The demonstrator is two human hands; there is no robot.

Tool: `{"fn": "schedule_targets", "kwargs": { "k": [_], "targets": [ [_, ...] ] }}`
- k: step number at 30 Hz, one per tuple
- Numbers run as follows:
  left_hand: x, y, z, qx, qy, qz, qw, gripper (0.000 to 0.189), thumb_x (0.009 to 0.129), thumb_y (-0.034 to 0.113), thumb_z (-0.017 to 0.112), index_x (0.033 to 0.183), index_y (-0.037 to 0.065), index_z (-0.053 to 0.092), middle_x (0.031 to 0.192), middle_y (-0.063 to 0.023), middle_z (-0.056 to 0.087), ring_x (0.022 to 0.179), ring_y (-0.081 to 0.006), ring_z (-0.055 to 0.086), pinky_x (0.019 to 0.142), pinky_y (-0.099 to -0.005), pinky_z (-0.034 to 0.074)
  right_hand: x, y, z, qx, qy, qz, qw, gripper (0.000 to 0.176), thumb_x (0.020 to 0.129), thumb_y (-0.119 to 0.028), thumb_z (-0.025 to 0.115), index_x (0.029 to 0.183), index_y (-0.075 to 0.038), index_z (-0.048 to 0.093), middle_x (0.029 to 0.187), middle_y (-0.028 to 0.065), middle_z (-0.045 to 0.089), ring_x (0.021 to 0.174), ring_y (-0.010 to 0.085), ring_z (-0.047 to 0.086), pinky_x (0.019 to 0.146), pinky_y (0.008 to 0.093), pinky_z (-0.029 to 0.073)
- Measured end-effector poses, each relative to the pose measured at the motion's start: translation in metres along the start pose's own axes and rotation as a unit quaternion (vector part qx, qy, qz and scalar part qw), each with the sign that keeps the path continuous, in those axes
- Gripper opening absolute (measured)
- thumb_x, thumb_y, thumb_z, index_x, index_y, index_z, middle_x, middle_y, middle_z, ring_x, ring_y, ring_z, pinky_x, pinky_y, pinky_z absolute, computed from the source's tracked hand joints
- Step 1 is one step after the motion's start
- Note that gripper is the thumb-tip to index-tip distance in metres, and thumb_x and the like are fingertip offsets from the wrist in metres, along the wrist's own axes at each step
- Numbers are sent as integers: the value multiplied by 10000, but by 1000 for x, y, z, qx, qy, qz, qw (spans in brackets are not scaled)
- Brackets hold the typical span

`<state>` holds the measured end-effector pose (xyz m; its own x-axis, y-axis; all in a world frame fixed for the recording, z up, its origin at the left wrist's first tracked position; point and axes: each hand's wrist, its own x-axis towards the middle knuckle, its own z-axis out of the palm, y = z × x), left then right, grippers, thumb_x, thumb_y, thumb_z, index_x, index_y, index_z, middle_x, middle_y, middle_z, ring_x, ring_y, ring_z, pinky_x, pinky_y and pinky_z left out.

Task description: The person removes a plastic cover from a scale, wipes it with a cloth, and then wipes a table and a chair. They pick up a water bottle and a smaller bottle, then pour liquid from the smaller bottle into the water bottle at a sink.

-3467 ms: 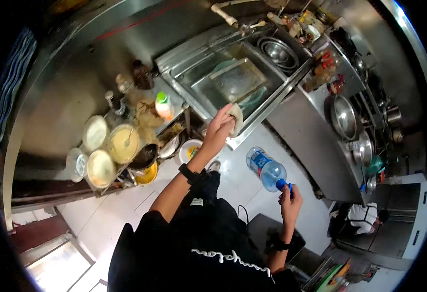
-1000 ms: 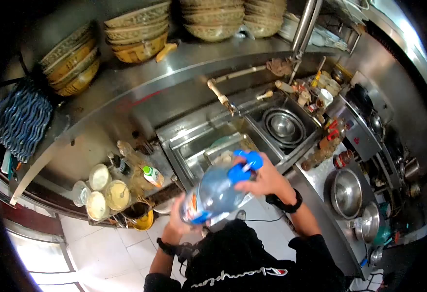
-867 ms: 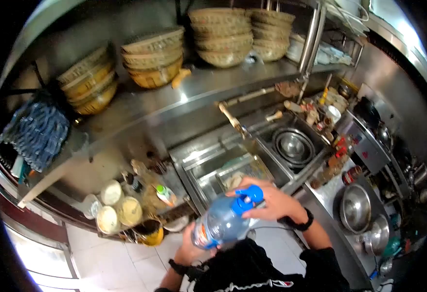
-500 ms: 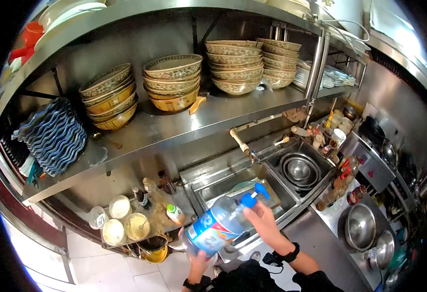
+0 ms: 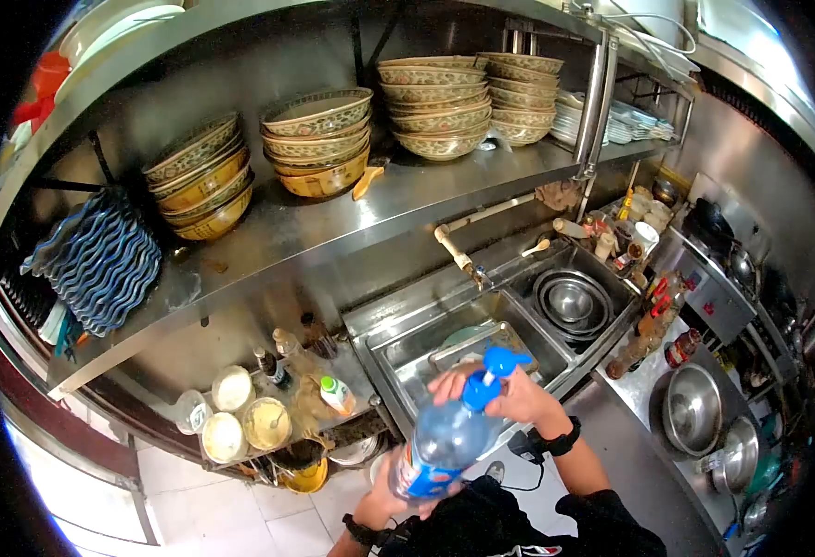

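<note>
A large clear pump bottle (image 5: pixel 449 436) with a blue label and blue pump head is tilted in front of my body, its top toward the sink. My left hand (image 5: pixel 381 492) is closed around its lower side. My right hand (image 5: pixel 523 401) grips the neck just under the pump head, fingers wrapped around the blue collar. Behind the bottle lies the steel sink (image 5: pixel 398 357), with a tray (image 5: pixel 519 357) in its near basin. Nested metal bowls (image 5: pixel 572 306) sit in the other basin, and a tap (image 5: pixel 477 276) juts out above.
Stacked patterned bowls (image 5: pixel 319 139) and wavy blue dishes (image 5: pixel 101 265) fill the steel shelf (image 5: pixel 370 218). Tubs of pale contents (image 5: pixel 266 422) and a green-capped bottle (image 5: pixel 336 395) stand at left. On the right counter are steel basins (image 5: pixel 691 408) and sauce bottles (image 5: pixel 681 348).
The pump bottle has come closer to my body and turned more upright. My right hand now wraps the neck, with fingers showing on both sides. The view has shifted slightly.
</note>
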<state>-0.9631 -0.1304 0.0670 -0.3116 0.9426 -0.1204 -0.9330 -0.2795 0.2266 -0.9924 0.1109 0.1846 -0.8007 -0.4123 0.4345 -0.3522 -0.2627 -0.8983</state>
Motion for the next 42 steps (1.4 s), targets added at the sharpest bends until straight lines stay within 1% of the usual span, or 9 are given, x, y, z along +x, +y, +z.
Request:
{"fn": "schedule_targets", "kwargs": {
  "k": [5,17,19,24,28,34,37,41,42],
  "targets": [
    [9,-18,-18,-43,-113,-133,984,869,875,664,367,1390,-36,348,983,-334,552,444,-352,558,359,-411,479,1,-19,-9,127,-89,-36,987,507,849,-535,668,993,-55,594,903,168,682,942,342,630,1006,546,345],
    [-19,-7,-67,174,172,286,926,827,858,628,426,1414,20,346,1196,-227,588,837,-353,673,586,-440,608,-13,16,-73,108,287,-106,946,479,1003,-443,458,1204,-12,510,1119,124,627,1090,238,593,1042,407,406],
    [-20,-6,-51,137,86,310,937,828,842,638,473,1405,42,364,1107,-197,621,762,-338,659,514,-439,556,-18,24,-82,181,317,-88,927,458,1004,-449,457,1188,-36,529,1105,99,629,1088,233,585,1029,392,412],
    [-23,-12,-76,108,54,330,936,918,793,725,484,1352,1,400,997,-209,628,628,-321,611,499,-402,500,-39,70,-116,242,481,20,842,474,934,-522,563,1128,-90,582,1090,25,623,1093,186,563,1007,356,414],
    [-27,-25,-85,47,193,342,919,858,832,768,378,1312,61,450,977,-223,629,558,-321,569,482,-409,438,-86,165,-169,288,564,176,754,500,931,-569,541,1064,-95,623,1026,-6,664,973,153,624,767,282,474],
    [-22,-39,-82,10,331,394,857,827,854,728,348,1317,50,446,969,-230,625,548,-321,579,487,-417,474,-143,303,-227,252,647,301,654,563,904,-640,519,1071,-109,596,1004,28,673,999,178,604,920,323,446],
    [-27,-45,-77,185,314,388,846,849,853,732,349,1308,22,448,969,-223,625,558,-319,590,480,-400,484,-144,330,-234,273,649,308,639,608,907,-667,474,1123,-105,559,1093,43,649,1084,194,572,970,339,408],
    [-23,-49,-68,24,346,419,839,869,847,746,366,1321,21,439,986,-223,623,581,-309,604,478,-390,488,-132,355,-280,304,599,461,580,489,951,-531,450,1147,-93,545,1126,29,641,1112,194,573,948,355,407],
    [-22,-47,-65,51,342,426,836,860,842,747,375,1325,39,442,975,-218,619,608,-308,608,485,-389,494,-127,358,-276,239,543,462,659,458,951,-488,467,1177,-95,535,1126,29,641,1099,188,579,942,348,416]
  ]
}}
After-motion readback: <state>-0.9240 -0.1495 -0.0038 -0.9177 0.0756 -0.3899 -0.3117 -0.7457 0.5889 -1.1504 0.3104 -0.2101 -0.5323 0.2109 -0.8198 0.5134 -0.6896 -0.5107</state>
